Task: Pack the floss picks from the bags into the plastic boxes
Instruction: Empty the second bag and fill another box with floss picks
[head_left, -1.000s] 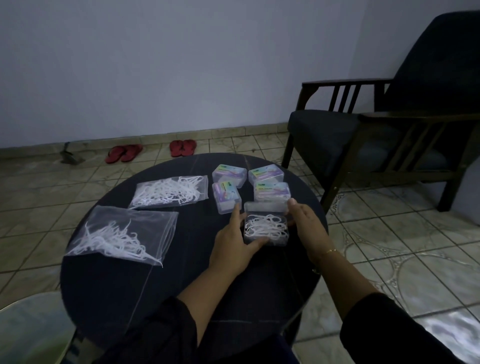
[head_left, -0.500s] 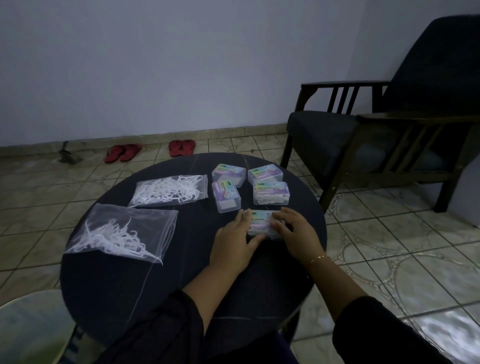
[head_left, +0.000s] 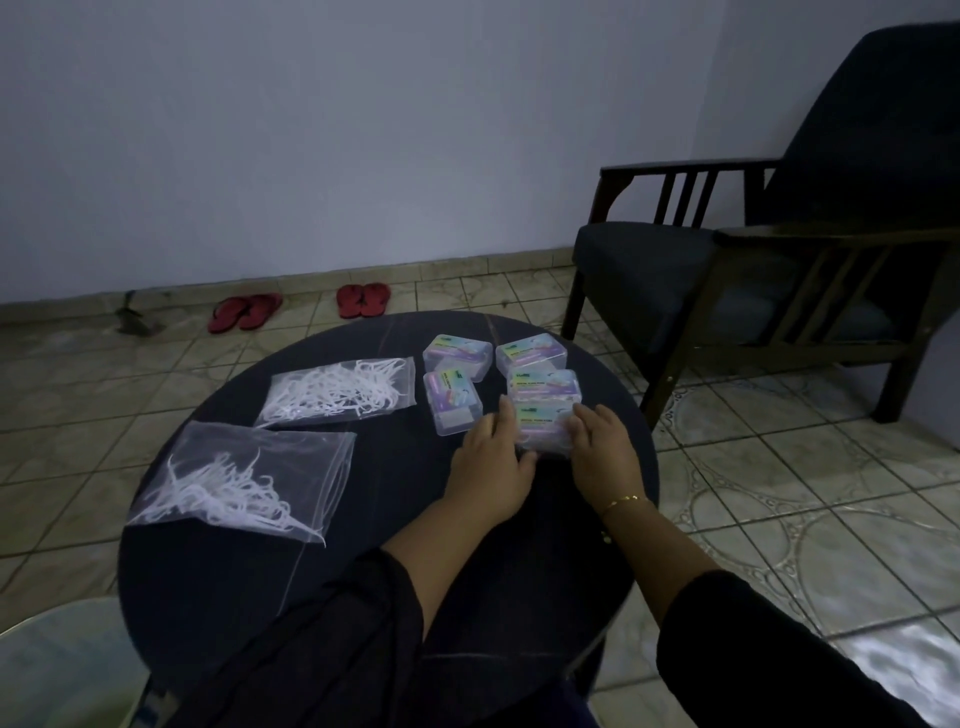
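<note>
On the round dark table (head_left: 291, 587) lie two clear bags of white floss picks, the near bag (head_left: 244, 480) at the left and the far bag (head_left: 340, 389) behind it. Several small plastic boxes with coloured labels are grouped at the far right. The nearest box (head_left: 545, 427) has its lid closed and sits flat on the table. My left hand (head_left: 491, 467) grips its left side and my right hand (head_left: 602, 449) grips its right side. Behind it are another box (head_left: 544, 385), a box (head_left: 451, 408) to the left, and two more boxes (head_left: 457, 355) at the back.
A dark wooden armchair (head_left: 753, 270) stands at the right, close to the table. Two pairs of red slippers (head_left: 306, 306) and a dustpan-like tool (head_left: 132, 319) lie on the tiled floor by the wall. A pale round surface (head_left: 57, 670) is at the bottom left.
The box between my hands stood open with floss picks showing; its lid is now closed. Both hands slid the box slightly farther away, toward the other boxes.
</note>
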